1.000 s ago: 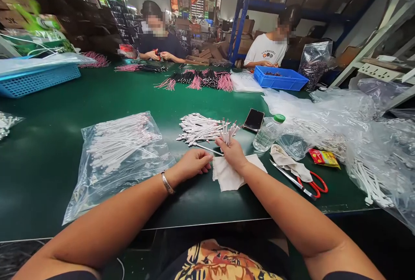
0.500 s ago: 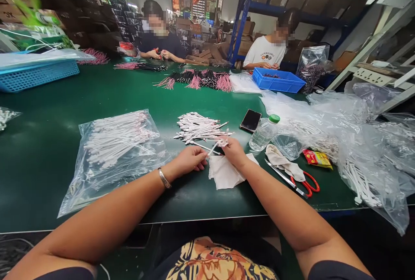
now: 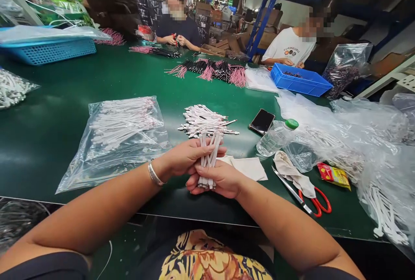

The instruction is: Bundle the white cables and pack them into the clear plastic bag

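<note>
Between my two hands stands a bundle of short white cables [image 3: 208,157] with connectors at the lower ends. My left hand [image 3: 184,157] is closed around its upper left side, thumb laid across the strands. Lower down, my right hand [image 3: 224,179] grips the same bundle near the connectors. Just beyond my fingers lies a loose pile of white cables [image 3: 205,120]. A folded white cloth or paper [image 3: 251,168] is partly hidden behind my right hand. To the left rests a clear plastic bag [image 3: 97,159] filled with similar cables.
On the right are a phone [image 3: 262,121], a bottle with a green cap [image 3: 272,138], red-handled scissors [image 3: 319,204], a snack packet [image 3: 333,175] and bags of cables [image 3: 382,176]. Pink-and-black wire bundles [image 3: 207,70] and a blue bin [image 3: 300,79] lie near two seated people.
Both hands have come together over the table and now hold a whole bundle upright; earlier they were handling a strand or few beside the pile. The camera view has tilted and shifted.
</note>
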`<move>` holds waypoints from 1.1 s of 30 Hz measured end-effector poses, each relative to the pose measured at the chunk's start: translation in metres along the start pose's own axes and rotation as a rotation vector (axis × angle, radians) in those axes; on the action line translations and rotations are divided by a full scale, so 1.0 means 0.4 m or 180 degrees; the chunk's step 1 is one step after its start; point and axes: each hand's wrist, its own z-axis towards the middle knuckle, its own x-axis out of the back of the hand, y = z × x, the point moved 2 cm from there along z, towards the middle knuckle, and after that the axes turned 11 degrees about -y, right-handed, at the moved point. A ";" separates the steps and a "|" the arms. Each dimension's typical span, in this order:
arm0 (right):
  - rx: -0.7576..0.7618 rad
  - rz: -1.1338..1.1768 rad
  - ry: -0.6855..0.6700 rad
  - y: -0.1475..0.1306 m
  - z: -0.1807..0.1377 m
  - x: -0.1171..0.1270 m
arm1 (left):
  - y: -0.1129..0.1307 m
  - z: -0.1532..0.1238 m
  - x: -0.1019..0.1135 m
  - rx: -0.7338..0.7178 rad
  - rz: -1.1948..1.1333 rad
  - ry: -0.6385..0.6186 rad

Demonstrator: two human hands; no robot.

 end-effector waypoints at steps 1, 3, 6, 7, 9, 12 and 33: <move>-0.0048 0.0084 0.0061 0.010 0.001 0.005 | -0.012 0.005 0.002 0.0024 -0.0114 0.0036; -0.0138 0.0180 0.0188 0.025 -0.002 0.010 | -0.026 0.010 0.003 0.0139 -0.0265 -0.0026; -0.0205 0.0236 0.0277 0.033 -0.012 0.008 | -0.027 0.009 0.006 0.0211 -0.0457 -0.0198; -0.0179 0.0247 0.0329 0.034 -0.014 0.006 | -0.026 0.009 0.008 0.0203 -0.0513 -0.0257; -0.0082 0.0260 0.0458 0.034 -0.017 0.006 | -0.029 0.008 0.014 0.0213 -0.0578 -0.0373; 0.0109 0.0228 0.0626 0.036 -0.016 0.011 | -0.041 0.009 0.024 0.0343 -0.0578 -0.0524; -0.0087 -0.0273 0.0199 0.025 -0.018 0.029 | -0.042 0.007 0.016 0.0069 -0.0740 -0.0137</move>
